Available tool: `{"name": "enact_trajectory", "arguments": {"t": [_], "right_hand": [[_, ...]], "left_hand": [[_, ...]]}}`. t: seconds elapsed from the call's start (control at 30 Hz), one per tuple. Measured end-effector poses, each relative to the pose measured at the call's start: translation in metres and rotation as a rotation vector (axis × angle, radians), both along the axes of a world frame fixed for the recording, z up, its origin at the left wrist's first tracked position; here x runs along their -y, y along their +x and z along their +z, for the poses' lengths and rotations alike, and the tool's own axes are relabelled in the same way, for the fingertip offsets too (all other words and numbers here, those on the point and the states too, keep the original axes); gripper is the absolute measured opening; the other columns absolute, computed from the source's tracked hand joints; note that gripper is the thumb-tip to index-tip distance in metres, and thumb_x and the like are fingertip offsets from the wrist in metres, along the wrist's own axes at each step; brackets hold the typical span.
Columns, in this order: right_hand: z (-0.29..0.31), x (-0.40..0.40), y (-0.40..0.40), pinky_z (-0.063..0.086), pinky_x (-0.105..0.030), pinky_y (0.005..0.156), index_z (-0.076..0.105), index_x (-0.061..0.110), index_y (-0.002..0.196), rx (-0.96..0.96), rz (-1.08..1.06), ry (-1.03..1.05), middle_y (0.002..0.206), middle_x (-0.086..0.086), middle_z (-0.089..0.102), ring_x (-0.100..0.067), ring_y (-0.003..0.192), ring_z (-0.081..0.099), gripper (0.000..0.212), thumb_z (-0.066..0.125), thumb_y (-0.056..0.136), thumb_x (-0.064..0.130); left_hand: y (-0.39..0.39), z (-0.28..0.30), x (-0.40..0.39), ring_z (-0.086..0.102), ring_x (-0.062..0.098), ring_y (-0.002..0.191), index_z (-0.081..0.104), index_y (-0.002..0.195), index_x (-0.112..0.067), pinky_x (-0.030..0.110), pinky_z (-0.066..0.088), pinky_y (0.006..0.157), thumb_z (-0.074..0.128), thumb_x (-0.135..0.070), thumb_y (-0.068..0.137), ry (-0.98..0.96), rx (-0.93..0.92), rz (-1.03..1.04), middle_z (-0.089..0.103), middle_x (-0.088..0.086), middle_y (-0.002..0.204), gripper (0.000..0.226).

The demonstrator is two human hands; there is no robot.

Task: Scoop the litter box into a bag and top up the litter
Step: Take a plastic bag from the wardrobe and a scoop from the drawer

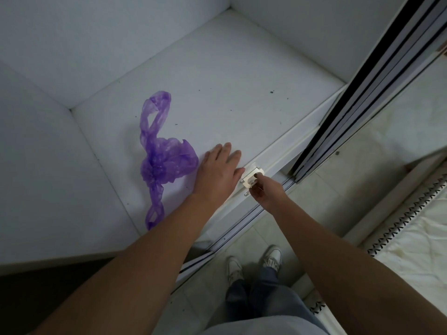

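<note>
I'm looking down into a big white enclosure [217, 76], pale walls on three sides and a flat floor dotted with small dark specks. Along its near edge runs a white frame rail [285, 151], and a dark-edged sliding panel [377, 88] climbs away to the upper right. Outside the enclosure there's pale tiled floor [343, 165], and at far right a white mattress [411, 240] with a black zigzag trim.

Both bare forearms reach in from the bottom. Below them I can see grey trousers [261, 293] and a pair of white sneakers [254, 264] on the tiles.

The purple bag [167, 163] lies on the enclosure floor, left of centre, crumpled into a bunch with its long handles trailing, one looped up toward the back wall, one stretched toward me. Nobody is holding it.

My left hand [217, 172] lies flat on the enclosure floor, palm down, fingers straight and together, just beside the bag's right edge; I can't tell whether it touches the plastic.

My right hand [263, 189] is at the rail, fingers curled in, pinching a small white latch [251, 178] fixed to the frame. The left thumb tip sits just beside that latch.

No litter box or scoop shows in this view.
</note>
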State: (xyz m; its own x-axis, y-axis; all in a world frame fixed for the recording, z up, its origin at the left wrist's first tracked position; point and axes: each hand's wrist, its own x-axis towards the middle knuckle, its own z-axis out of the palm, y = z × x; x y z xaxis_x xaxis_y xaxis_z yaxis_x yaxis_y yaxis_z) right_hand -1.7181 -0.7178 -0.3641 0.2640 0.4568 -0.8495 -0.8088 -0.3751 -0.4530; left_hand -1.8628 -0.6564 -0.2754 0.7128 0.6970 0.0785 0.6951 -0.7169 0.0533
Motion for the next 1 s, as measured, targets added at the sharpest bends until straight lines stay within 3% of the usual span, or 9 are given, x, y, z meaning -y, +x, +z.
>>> {"name": "enact_trajectory", "arguments": {"t": [0.1, 0.17, 0.37, 0.5, 0.6, 0.73, 0.87, 1.0], "right_hand": [[0.004, 0.004, 0.003, 0.057, -0.035, 0.085, 0.063, 0.000, 0.091, -0.069, -0.007, 0.065, 0.077, -0.011, 0.062, -0.020, 0.069, 0.064, 0.016, 0.058, 0.097, 0.014], [0.006, 0.005, 0.002, 0.058, -0.035, 0.080, 0.063, -0.001, 0.095, -0.130, -0.048, 0.091, 0.075, -0.010, 0.061, -0.018, 0.065, 0.063, 0.018, 0.057, 0.098, 0.016], [0.017, 0.002, 0.004, 0.057, -0.036, 0.076, 0.060, -0.002, 0.085, -0.064, -0.003, 0.091, 0.062, -0.009, 0.059, -0.018, 0.053, 0.063, 0.023, 0.056, 0.099, 0.016], [0.020, 0.001, 0.004, 0.058, -0.031, 0.058, 0.062, -0.002, 0.092, -0.002, 0.060, 0.088, 0.070, -0.011, 0.060, -0.020, 0.064, 0.065, 0.020, 0.062, 0.095, 0.019], [0.017, 0.002, 0.002, 0.058, -0.033, 0.068, 0.062, -0.002, 0.100, 0.034, 0.072, 0.079, 0.072, -0.009, 0.060, -0.018, 0.064, 0.064, 0.023, 0.068, 0.091, 0.019], [0.013, 0.021, 0.003, 0.058, -0.030, 0.064, 0.061, 0.000, 0.093, 0.086, 0.050, 0.025, 0.076, -0.009, 0.059, -0.016, 0.067, 0.062, 0.020, 0.070, 0.090, 0.018], [0.004, 0.069, 0.013, 0.057, -0.033, 0.074, 0.060, 0.000, 0.097, 0.065, 0.012, 0.032, 0.088, -0.012, 0.062, -0.022, 0.083, 0.064, 0.020, 0.067, 0.091, 0.018], [0.003, 0.105, 0.022, 0.057, -0.034, 0.071, 0.062, 0.002, 0.094, 0.049, -0.024, 0.029, 0.085, -0.012, 0.063, -0.021, 0.082, 0.063, 0.018, 0.064, 0.094, 0.020]], "left_hand": [[0.000, 0.001, 0.000, 0.051, 0.037, 0.128, 0.060, 0.128, -0.010, 0.048, 0.048, 0.102, 0.057, -0.035, 0.096, -0.028, 0.017, 0.016, 0.055, 0.017, 0.139, 0.040], [0.001, 0.004, 0.001, 0.051, 0.037, 0.129, 0.060, 0.128, -0.009, 0.047, 0.047, 0.101, 0.059, -0.033, 0.096, -0.052, 0.024, 0.022, 0.055, 0.017, 0.140, 0.040], [-0.001, 0.009, 0.003, 0.034, 0.033, 0.143, 0.047, 0.142, -0.014, 0.044, 0.035, 0.113, 0.046, -0.036, 0.103, -0.127, -0.033, 0.010, 0.039, 0.013, 0.154, 0.046], [-0.002, 0.012, 0.001, 0.028, 0.030, 0.146, 0.041, 0.147, -0.016, 0.042, 0.030, 0.116, 0.039, -0.039, 0.105, -0.128, -0.065, -0.004, 0.033, 0.011, 0.158, 0.048], [-0.001, 0.011, 0.000, 0.030, 0.031, 0.144, 0.043, 0.145, -0.015, 0.043, 0.032, 0.115, 0.041, -0.039, 0.104, -0.143, -0.066, -0.003, 0.035, 0.012, 0.156, 0.047], [-0.001, 0.009, -0.001, 0.032, 0.031, 0.143, 0.044, 0.144, -0.016, 0.043, 0.034, 0.115, 0.043, -0.039, 0.103, -0.155, -0.054, 0.006, 0.037, 0.012, 0.155, 0.046], [-0.004, 0.007, -0.001, 0.030, 0.030, 0.145, 0.043, 0.146, -0.017, 0.042, 0.032, 0.117, 0.042, -0.040, 0.104, -0.159, -0.043, -0.003, 0.035, 0.011, 0.157, 0.048], [-0.007, 0.004, -0.003, 0.038, 0.033, 0.140, 0.049, 0.142, -0.014, 0.044, 0.036, 0.112, 0.048, -0.037, 0.102, -0.142, -0.016, 0.015, 0.042, 0.013, 0.152, 0.046]]}}
